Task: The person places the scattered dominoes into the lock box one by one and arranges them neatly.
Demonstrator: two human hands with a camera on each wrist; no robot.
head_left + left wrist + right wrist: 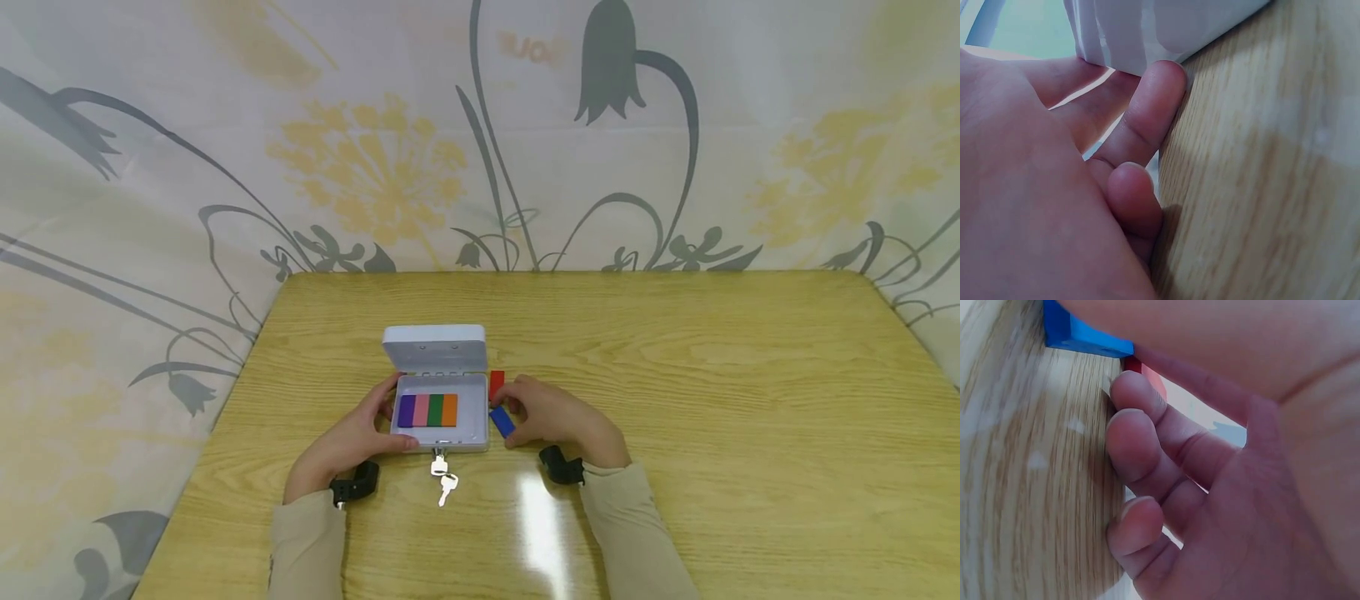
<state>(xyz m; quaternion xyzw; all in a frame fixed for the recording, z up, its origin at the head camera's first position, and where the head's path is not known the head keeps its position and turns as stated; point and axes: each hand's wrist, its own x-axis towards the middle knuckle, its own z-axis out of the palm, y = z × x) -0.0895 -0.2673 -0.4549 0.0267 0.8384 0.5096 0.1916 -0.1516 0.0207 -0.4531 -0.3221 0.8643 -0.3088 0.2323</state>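
A small white metal cash box (472, 408) stands on the table with its lid (435, 346) raised. Inside, purple, pink, green and orange blocks (436, 411) lie side by side toward the left. My left hand (363, 429) holds the box at its left side, thumb on the front rim and fingers against the wall (1129, 37). Just right of the box, my right hand (551, 410) pinches a blue block (502, 422) between thumb and forefinger; its other fingers curl near the tabletop (1035, 487). A red block (497, 383) lies beyond the blue one, beside the box.
Two keys (447, 487) hang from the lock at the box's front, over the wooden table (712, 375). A flower-printed cloth (525, 167) rises behind the table's back edge. Black camera straps (363, 481) sit on both wrists.
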